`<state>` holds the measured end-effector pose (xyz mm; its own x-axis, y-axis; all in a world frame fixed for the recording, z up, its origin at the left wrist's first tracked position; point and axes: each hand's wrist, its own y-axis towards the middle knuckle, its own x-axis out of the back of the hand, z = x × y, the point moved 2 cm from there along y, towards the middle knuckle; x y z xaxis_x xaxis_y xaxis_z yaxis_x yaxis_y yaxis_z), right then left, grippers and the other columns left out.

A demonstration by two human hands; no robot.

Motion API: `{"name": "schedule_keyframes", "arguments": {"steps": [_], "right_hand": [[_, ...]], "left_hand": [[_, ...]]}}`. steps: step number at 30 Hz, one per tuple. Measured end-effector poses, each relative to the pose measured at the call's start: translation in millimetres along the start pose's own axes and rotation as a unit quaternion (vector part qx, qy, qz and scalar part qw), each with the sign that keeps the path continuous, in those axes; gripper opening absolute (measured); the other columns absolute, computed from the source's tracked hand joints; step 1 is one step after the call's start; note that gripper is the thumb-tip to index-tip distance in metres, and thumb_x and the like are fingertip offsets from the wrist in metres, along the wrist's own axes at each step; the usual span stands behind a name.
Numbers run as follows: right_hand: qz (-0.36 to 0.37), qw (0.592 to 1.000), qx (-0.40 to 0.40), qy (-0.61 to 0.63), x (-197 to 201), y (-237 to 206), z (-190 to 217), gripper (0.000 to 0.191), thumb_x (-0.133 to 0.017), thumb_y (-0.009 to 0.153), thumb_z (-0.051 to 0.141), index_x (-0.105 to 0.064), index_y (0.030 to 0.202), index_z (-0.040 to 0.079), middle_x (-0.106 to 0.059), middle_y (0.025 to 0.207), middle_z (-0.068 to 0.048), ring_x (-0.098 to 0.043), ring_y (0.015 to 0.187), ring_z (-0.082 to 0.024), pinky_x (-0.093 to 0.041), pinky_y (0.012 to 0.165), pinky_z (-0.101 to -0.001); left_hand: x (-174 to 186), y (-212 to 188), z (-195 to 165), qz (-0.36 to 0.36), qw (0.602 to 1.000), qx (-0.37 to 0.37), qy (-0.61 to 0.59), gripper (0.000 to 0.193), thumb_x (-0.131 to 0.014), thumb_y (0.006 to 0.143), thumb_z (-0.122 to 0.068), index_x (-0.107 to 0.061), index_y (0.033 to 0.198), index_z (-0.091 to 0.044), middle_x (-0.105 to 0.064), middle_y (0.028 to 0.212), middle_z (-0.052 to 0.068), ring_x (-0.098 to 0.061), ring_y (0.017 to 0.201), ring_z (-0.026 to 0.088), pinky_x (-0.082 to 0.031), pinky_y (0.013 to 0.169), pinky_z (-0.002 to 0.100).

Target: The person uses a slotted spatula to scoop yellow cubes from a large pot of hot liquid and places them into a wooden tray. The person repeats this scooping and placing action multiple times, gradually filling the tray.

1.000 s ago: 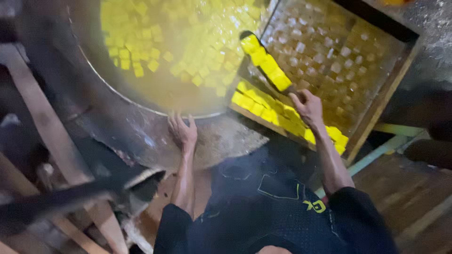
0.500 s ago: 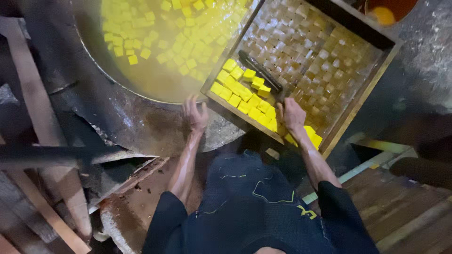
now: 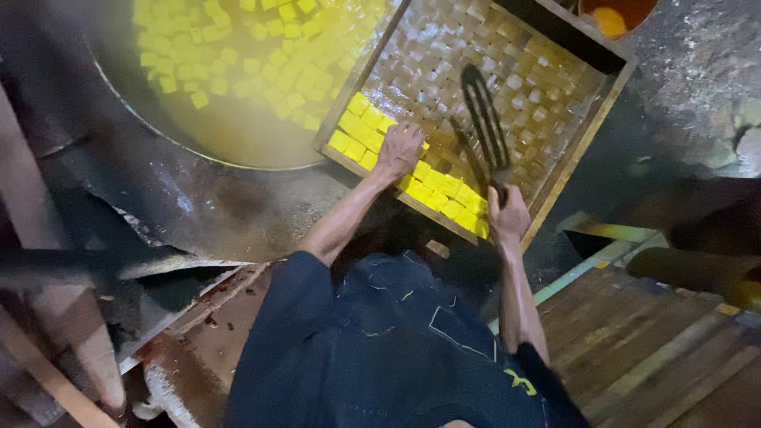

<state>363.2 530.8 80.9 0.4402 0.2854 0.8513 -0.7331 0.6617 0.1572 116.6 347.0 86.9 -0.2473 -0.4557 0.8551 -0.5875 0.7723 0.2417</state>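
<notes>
- While pressed flat on yellow cubes (image 3: 432,184) in wooden tray (image 3: 590,131): left hand (image 3: 400,148), palm down, fingers spread, closed round nothing.
- Wrapped tight round the handle of a dark slotted spatula (image 3: 485,123): right hand (image 3: 507,215), at the tray's near edge, blade raised and angled over the tray's middle.
- Lined up in a band along the near edge of the tray: bright yellow cubes, touching one another, running from the left corner toward the right hand.
- Filling the rest of the tray: paler brownish cubes (image 3: 507,59) in close rows, glistening.
- Resting with one corner over the rim of a large round vat (image 3: 158,170): the tray, tilted across the view.
- Floating in cloudy yellow liquid (image 3: 238,131) inside the vat: many more yellow cubes, loosely scattered, mostly toward the far side.
- Below, in dark blue: sleeves and shirt (image 3: 380,349) of the person.
- Lower right: wooden planks (image 3: 658,357).
- Top right corner: an orange vessel (image 3: 614,16), partly cut off.
</notes>
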Motion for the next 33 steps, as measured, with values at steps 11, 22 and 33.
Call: {"name": "schedule_keyframes", "arguments": {"steps": [11,22,33], "right_hand": [[-0.038,0.987,-0.150,0.046,14,-83,-61,0.036,-0.073,0.098,0.035,-0.070,0.113,0.002,-0.075,0.093,-0.020,-0.075,0.086,-0.032,-0.056,0.077,-0.0411],[0.046,0.943,-0.081,0.319,-88,4,124,0.029,-0.069,0.105,0.022,-0.064,0.114,-0.005,-0.066,0.080,-0.005,-0.061,0.067,-0.011,-0.051,0.060,-0.0280],[0.362,0.848,-0.139,0.361,-335,33,450,0.041,-0.065,0.101,0.038,-0.063,0.091,-0.001,-0.059,0.067,-0.003,-0.053,0.053,-0.012,-0.042,0.048,-0.0304]], "left_hand": [[-20,-11,13,0.070,0.997,-0.001,0.035,0.067,-0.069,0.081,-0.040,-0.056,0.136,-0.004,-0.054,0.136,0.021,-0.049,0.131,0.038,-0.026,0.116,0.059],[75,-192,156,-0.120,0.929,0.350,-0.009,0.067,-0.061,0.097,-0.044,-0.048,0.149,-0.004,-0.042,0.154,0.025,-0.041,0.143,0.041,-0.032,0.118,0.056],[122,-262,264,-0.130,0.929,0.345,0.035,0.064,-0.060,0.098,-0.040,-0.049,0.143,0.004,-0.042,0.155,0.027,-0.033,0.149,0.043,-0.024,0.125,0.055]]}}
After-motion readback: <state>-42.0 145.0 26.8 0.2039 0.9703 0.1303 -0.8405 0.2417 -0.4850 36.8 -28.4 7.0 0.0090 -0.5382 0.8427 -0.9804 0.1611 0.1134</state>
